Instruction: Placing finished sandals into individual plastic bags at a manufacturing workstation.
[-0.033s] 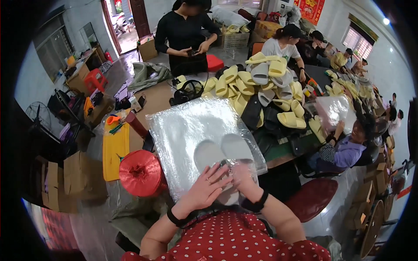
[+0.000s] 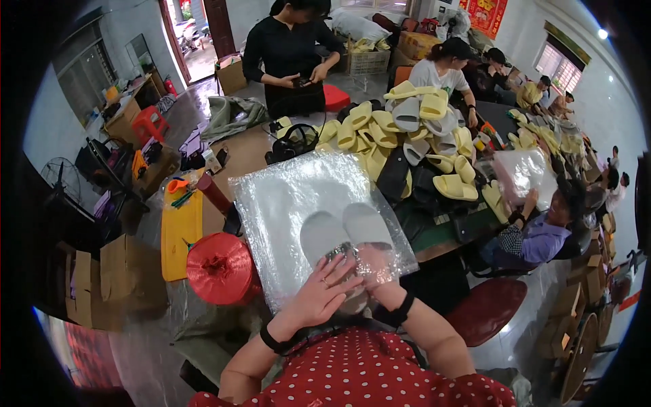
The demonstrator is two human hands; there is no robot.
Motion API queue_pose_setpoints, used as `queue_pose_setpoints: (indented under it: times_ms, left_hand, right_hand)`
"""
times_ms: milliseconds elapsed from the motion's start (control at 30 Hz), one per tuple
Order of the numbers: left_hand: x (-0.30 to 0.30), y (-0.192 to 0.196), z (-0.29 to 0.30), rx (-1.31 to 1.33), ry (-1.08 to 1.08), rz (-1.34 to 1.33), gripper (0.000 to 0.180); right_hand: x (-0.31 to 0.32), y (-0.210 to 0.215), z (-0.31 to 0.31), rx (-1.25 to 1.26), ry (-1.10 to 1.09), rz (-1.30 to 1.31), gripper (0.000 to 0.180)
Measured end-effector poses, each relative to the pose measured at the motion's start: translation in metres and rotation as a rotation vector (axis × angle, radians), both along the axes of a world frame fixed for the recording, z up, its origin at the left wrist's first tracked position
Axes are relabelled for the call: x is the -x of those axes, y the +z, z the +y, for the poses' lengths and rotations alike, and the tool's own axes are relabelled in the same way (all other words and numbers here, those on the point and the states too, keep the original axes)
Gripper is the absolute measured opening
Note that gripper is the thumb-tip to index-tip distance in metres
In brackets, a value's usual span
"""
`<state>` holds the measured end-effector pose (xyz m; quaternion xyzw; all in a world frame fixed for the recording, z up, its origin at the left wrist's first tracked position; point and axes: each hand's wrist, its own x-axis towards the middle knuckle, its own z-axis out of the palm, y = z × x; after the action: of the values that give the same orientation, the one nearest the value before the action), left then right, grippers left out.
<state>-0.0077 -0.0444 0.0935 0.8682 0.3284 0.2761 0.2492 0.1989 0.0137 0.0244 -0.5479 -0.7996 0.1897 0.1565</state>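
Observation:
A pair of pale grey slippers (image 2: 324, 234) lies side by side, toes pointing away from me, on a stack of clear plastic bags (image 2: 278, 203). Shiny film covers at least part of the pair. My left hand (image 2: 322, 288) rests flat over the heel end of the left slipper, fingers stretched and a little apart, a ring on one. Beside it, my right hand (image 2: 376, 268) is at the right slipper's heel end, seen through the clear film. Glare on the plastic hides how its fingers are bent.
A red roll of plastic twine (image 2: 218, 268) and a yellow board (image 2: 182, 234) with scissors stand left of the bags. Yellow, grey and black slippers (image 2: 380, 136) are heaped beyond. A person in black (image 2: 291, 51) stands opposite; another in purple (image 2: 542, 237) sits at right near a dark red stool (image 2: 491, 305).
The grey slippers have shifted slightly away from me across the bags. Both hands stay at nearly the same spot.

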Motion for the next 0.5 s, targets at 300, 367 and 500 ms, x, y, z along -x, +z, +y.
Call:
queue_pose_setpoints:
  times_ms: [300,367,500]
  left_hand:
    - [0.047,0.007,-0.009,0.072,0.121,-0.141,0.042]
    - [0.067,-0.013,-0.005,0.084,0.272,-0.327,0.042]
    - [0.080,-0.043,0.000,0.265,0.951,-0.410,0.052]
  right_hand:
    - [0.081,0.021,0.051,-0.384,-0.137,0.284,0.047]
    - [0.061,0.010,0.013,-0.258,-0.005,0.354,0.062]
    - [-0.015,0.073,-0.044,0.705,0.467,0.535,0.034]
